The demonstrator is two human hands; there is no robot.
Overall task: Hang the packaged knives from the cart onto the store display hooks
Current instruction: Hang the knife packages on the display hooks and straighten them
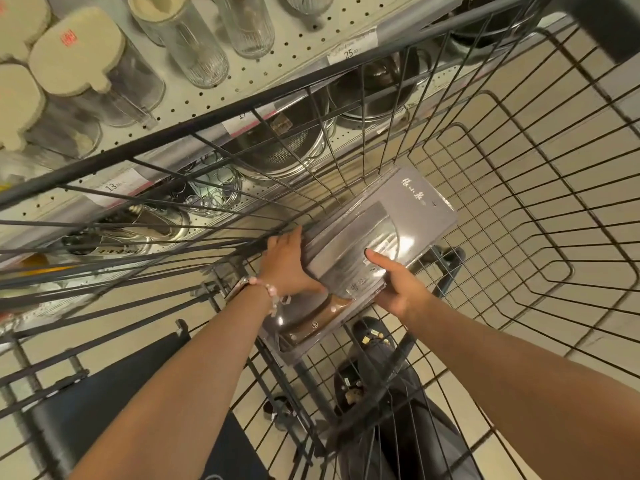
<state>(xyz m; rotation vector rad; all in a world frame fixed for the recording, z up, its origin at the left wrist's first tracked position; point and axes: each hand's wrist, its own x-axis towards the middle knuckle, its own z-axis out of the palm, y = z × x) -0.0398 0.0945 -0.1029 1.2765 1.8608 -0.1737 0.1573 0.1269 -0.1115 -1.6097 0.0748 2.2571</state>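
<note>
Black wire shopping cart parked beside a beige pegboard shelf of glass jars and steel pans. Inside the cart, at its near-left corner: a stack of grey boxed cleaver-style packaged knives. Both hands are on that stack. Left hand grips the left edge, fingers curled round it; right hand holds the near-right corner, thumb on top. No display hooks in view. Judgement: pickup stage only, nothing visibly hung, whole stack left to do.
</note>
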